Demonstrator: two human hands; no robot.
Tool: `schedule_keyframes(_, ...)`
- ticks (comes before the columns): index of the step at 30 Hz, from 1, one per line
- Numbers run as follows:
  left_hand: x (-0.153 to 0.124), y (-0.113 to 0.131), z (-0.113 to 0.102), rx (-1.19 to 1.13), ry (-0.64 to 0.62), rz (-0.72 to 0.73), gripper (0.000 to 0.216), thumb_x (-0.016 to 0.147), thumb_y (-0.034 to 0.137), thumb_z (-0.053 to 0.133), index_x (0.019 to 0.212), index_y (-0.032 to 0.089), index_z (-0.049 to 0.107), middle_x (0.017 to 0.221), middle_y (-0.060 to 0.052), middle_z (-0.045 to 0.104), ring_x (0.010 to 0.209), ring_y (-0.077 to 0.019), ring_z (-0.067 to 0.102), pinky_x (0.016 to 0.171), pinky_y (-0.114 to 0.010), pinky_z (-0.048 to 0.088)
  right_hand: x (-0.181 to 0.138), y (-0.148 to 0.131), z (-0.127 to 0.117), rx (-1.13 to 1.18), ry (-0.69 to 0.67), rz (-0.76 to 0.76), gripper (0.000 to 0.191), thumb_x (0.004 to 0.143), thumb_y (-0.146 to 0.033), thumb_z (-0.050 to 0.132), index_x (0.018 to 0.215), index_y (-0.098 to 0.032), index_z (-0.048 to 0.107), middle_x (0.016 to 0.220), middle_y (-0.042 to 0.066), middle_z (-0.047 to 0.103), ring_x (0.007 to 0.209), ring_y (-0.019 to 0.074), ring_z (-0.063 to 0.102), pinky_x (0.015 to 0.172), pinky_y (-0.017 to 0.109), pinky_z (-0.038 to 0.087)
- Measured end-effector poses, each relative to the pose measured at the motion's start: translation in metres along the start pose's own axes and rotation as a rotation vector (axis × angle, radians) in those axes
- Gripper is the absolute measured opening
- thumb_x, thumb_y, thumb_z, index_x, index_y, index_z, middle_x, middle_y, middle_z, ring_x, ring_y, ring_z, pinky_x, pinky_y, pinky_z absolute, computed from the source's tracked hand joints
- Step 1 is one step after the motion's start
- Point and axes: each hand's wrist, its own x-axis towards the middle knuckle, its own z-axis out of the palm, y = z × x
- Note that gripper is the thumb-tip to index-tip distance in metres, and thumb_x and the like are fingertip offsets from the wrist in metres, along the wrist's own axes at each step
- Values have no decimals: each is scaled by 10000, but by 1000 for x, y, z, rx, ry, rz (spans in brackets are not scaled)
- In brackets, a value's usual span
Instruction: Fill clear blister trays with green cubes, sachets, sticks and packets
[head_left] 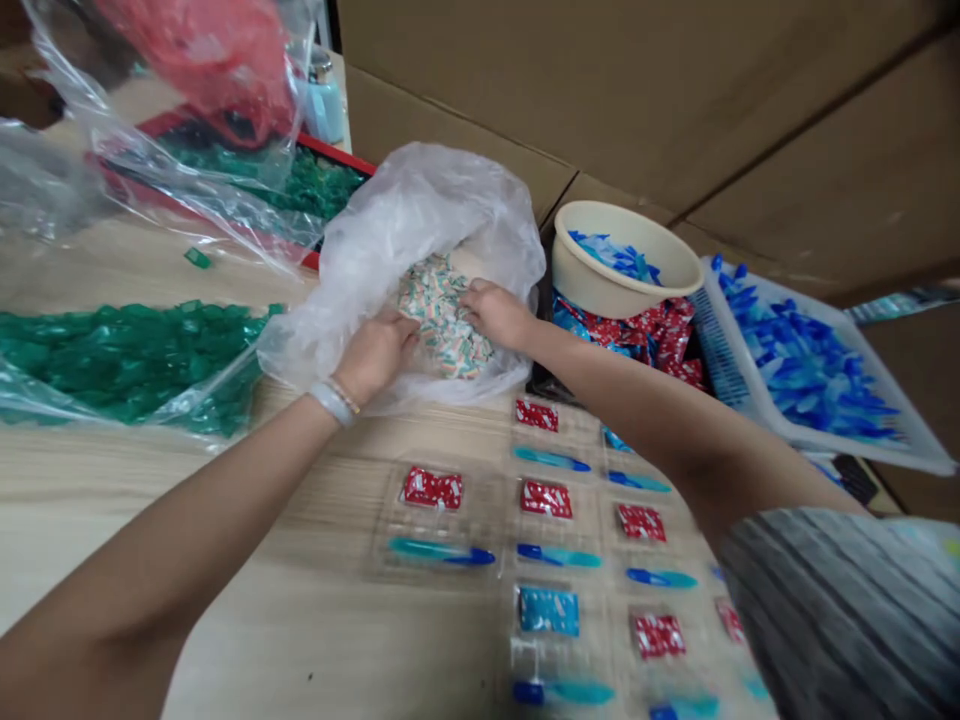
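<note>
A clear plastic bag (420, 215) lies open on the wooden table (285, 620), full of small pale packets (442, 315) with red and green print. My left hand (375, 350) reaches into its mouth with the fingers curled into the packets. My right hand (496, 312) is in the bag too, fingers bent down onto the pile. What either hand grips is hidden. In front of me lie clear blister trays (442, 515) in rows, each holding a red or blue packet (433, 488) and a blue pen-like piece (442, 552).
A cream bowl (600, 285) with blue pieces stands right of the bag, above loose red packets (660, 335). A white tray (862, 440) of blue pieces sits far right. Bags of green pieces (127, 360) lie left; a red tray (330, 160) behind. Cardboard boxes (675, 90) wall the back.
</note>
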Motion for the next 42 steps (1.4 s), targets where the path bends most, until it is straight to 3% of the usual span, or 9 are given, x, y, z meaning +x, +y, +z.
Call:
schedule_keyframes(4,-51,48,-6,-226,-51,93,239,819,239,440,1000,163,576,904,-53,612,835,-161,554,772,-288,431,-42,-12,-25,220,204,93,144,722,-150,508,840,-124,588,784,50,547,746,155,493,698,269,379)
schedule_keyframes(7,-92,88,10,-349,-125,160,212,826,224,441,982,161,570,910,-54,614,855,-153,541,781,-277,429,-91,-23,-38,445,308,217,148,709,-215,546,818,-121,578,697,21,546,634,127,480,616,253,377)
schedule_keyframes(10,-111,115,34,-349,-127,214,189,827,220,443,950,159,572,880,-56,612,844,-161,522,769,-292,427,-143,-34,-44,678,337,303,182,711,-304,556,782,-136,559,653,0,540,583,108,472,562,238,374)
schedule_keyframes(14,-114,125,55,-239,-117,271,186,828,206,431,939,155,572,857,-64,608,836,-178,498,767,-322,420,-205,-43,-48,834,350,405,251,689,-391,575,766,-154,542,658,-7,529,593,100,474,554,232,378)
schedule_keyframes(20,-118,124,59,-164,-136,354,209,835,213,411,938,161,584,917,-77,576,893,-182,473,793,-342,419,-274,-43,-37,855,364,514,287,681,-416,586,794,-156,545,657,-8,522,588,97,453,549,241,371)
schedule_keyframes(25,-122,122,58,-131,-101,314,247,832,252,424,1020,161,556,1013,-91,529,958,-182,467,836,-340,410,-303,-42,-24,825,374,552,270,684,-401,577,766,-144,555,631,-12,495,566,97,434,548,248,365)
schedule_keyframes(32,-121,125,51,-13,-132,352,237,843,238,393,953,152,584,981,-92,551,909,-182,484,802,-336,426,-327,-37,-9,736,334,573,165,711,-299,536,778,-150,559,644,-2,514,554,102,443,535,237,374)
schedule_keyframes(38,-120,132,51,114,-194,485,273,814,158,403,1048,135,542,1034,-112,544,965,-218,452,840,-372,411,-332,-31,-2,605,233,537,119,717,-198,515,801,-138,576,707,21,561,590,112,481,571,236,391)
schedule_keyframes(42,-120,132,52,181,-238,495,314,793,133,412,1090,137,514,1080,-130,514,992,-243,435,829,-393,411,-327,-32,2,539,135,416,131,725,-135,501,824,-142,585,768,34,574,653,119,512,626,235,402)
